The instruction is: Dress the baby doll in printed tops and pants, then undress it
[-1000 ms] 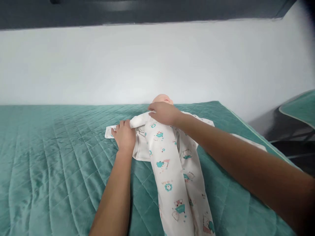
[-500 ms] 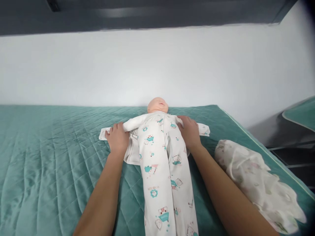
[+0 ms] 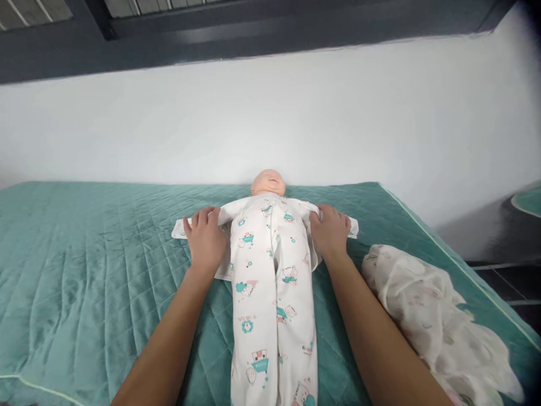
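A baby doll point(image 3: 268, 183) lies on its back, head toward the wall. White baby clothes point(image 3: 253, 293) printed with teal boats and small animals cover its front, the legs stretching toward me. Both sleeves are spread sideways. My left hand point(image 3: 205, 239) is closed over the left sleeve point(image 3: 180, 228), whose cuff sticks out past the fingers. On the other side, my right hand point(image 3: 331, 230) grips the right sleeve point(image 3: 354, 227) near the shoulder, thumb toward the chest. A white cloth edge point(image 3: 223, 272) shows beneath the clothes by my left wrist.
Everything rests on a green quilted bed cover point(image 3: 127, 282). A crumpled white printed cloth point(image 3: 435, 316) lies beside my right forearm. The white wall point(image 3: 270, 113) stands directly behind the doll's head, with a dark frame point(image 3: 253, 34) above it.
The view has shifted and tilted slightly, showing more of the dark frame and the cover's near edge. My right hand has moved slightly outward along the sleeve; the left stays on its sleeve.
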{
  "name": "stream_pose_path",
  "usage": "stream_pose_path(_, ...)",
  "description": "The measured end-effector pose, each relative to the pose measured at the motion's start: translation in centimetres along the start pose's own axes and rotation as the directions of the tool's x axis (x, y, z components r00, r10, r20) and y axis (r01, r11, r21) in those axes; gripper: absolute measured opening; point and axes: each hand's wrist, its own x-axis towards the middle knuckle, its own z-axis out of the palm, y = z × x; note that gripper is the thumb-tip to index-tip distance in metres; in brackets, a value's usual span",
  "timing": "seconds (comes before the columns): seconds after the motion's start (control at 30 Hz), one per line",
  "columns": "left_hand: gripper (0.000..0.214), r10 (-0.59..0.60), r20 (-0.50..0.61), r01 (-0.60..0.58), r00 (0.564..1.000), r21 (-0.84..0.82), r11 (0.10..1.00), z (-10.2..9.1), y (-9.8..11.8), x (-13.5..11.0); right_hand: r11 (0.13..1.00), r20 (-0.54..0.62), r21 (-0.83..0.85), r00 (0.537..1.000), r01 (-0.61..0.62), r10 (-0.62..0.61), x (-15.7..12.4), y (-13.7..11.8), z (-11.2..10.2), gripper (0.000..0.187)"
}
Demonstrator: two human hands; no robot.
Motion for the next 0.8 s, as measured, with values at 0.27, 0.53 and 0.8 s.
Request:
stream_pose_path(0.27,0.032,0.395,0.287,-0.306,0.872,-0.31,0.9,-3.5,11.3,3.4,1.0,0.043,0.019,0.999,-0.009,0.008,0.2,0.3,0.1,0.037)
stream_pose_path(0.53,0.033,0.349,0.696,-0.566,0.628,0.102,0.818,0.0,20.7,5.5,0.993,0.038,0.115,0.999,-0.021,0.017,0.6,0.6,-0.6,0.03)
stream_pose_path(0.8,0.04,0.314,0.703,-0.587,0.638,0.179,0.79,4.5,21.9,6.1,0.987,0.038,0.151,0.998,-0.062,0.057,1.1,0.9,-0.4,0.03)
